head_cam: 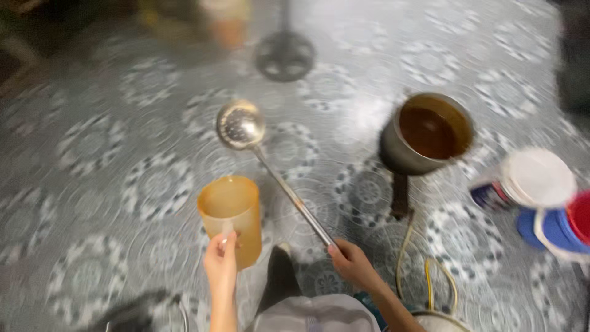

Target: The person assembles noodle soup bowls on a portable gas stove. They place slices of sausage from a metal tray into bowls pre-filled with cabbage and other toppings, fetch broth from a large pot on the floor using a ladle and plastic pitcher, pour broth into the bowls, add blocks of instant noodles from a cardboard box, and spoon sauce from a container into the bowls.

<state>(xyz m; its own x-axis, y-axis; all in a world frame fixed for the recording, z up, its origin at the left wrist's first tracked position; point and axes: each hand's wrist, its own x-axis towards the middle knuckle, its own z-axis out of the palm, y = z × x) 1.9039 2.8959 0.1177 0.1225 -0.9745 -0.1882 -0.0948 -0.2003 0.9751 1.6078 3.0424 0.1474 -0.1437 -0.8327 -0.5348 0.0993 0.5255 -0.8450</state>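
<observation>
- Patterned grey floor [92, 147] underfoot.
- Left hand [220, 261] pinching orange cup [230, 215] at near wall, thumb outside.
- Right hand [351, 261] wrapped round ladle [241, 126] handle end, bowl well beyond fingers.
- Pot [427, 134] of brown liquid, right.

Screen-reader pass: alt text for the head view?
Seen from above, a left hand holds an orange plastic cup while the right hand holds a long metal skimmer ladle over a patterned floor. A pot of brown liquid stands at right.
</observation>
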